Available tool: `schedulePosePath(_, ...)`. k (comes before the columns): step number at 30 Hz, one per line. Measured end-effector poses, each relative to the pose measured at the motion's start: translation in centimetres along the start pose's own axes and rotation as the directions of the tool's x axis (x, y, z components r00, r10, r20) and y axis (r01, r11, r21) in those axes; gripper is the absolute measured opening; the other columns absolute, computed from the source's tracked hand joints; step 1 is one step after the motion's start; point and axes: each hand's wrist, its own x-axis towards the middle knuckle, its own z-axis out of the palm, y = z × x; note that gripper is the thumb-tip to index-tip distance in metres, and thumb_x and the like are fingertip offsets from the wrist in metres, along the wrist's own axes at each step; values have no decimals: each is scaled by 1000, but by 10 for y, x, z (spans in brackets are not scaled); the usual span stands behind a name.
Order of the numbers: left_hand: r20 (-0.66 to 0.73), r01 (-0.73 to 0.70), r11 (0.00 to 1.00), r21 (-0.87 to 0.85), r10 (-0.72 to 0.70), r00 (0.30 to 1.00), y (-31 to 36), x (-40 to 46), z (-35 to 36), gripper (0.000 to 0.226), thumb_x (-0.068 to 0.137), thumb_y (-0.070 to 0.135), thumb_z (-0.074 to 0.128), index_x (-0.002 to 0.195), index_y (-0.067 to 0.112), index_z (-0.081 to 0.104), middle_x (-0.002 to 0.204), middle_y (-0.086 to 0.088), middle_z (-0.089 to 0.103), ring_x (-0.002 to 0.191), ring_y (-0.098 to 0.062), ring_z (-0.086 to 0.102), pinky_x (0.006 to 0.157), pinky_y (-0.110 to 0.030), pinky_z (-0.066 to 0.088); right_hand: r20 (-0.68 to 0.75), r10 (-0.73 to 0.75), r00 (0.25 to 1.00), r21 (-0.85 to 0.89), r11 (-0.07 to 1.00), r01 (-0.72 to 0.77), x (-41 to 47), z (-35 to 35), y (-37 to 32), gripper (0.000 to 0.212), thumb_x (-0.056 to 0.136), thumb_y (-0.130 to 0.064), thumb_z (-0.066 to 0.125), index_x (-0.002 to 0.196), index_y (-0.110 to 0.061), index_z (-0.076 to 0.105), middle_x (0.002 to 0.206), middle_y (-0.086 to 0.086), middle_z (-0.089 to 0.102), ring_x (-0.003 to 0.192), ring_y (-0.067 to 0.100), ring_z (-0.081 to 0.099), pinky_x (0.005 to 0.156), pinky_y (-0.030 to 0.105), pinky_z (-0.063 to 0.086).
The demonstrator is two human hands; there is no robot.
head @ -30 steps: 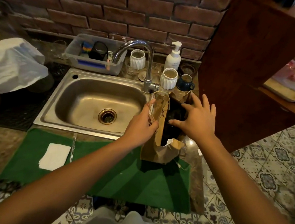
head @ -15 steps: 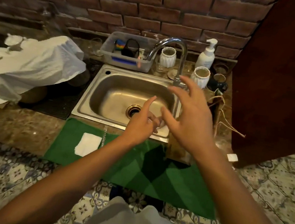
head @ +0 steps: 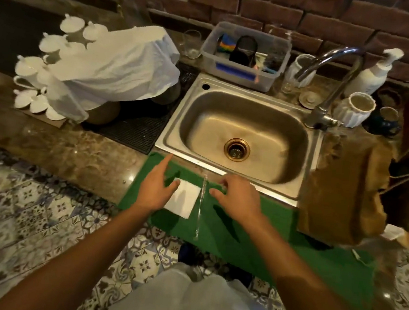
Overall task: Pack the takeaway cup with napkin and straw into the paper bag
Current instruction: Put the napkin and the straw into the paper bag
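The paper bag (head: 347, 191) stands at the mat's (head: 278, 239) right end, the cup probably inside, unseen. Both hands, left (head: 154, 190) and right (head: 235, 199), hover spread and empty over napkin (head: 184, 198) and straw (head: 201, 205); 2 pickups come next.

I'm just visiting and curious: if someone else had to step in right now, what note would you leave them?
Left hand: open, empty, fingertips on the left edge of the napkin.
Right hand: open, empty, hovering just right of the straw.
Napkin and straw lie side by side on the green mat, in front of the sink.
Bag stands at the right of the sink; its inside is not visible, so I cannot confirm the cup.
Left to do: pick up napkin and straw, and put both into the bag.
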Motion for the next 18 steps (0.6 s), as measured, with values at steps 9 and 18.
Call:
schedulePosePath(9, 103, -113, 990, 87, 104, 989, -48, 18, -2, 75, 92, 28, 73, 155, 33, 35, 136, -3, 53, 74, -11, 62, 72, -31, 52, 111, 228, 967, -94, 971, -219, 19, 63, -29, 39, 93, -53, 63, 118, -23, 69, 108, 3, 75, 100, 26, 72, 84, 37, 59)
schedulePosePath(18, 219, -132, 986, 101, 107, 970, -56, 35, 17, 76, 92, 24, 72, 155, 38, 32, 136, 2, 47, 72, -11, 61, 80, -39, 58, 111, 331, 937, -128, 940, -317, 24, 82, -32, 33, 94, -46, 63, 115, -20, 68, 107, 4, 75, 96, 26, 71, 81, 34, 58)
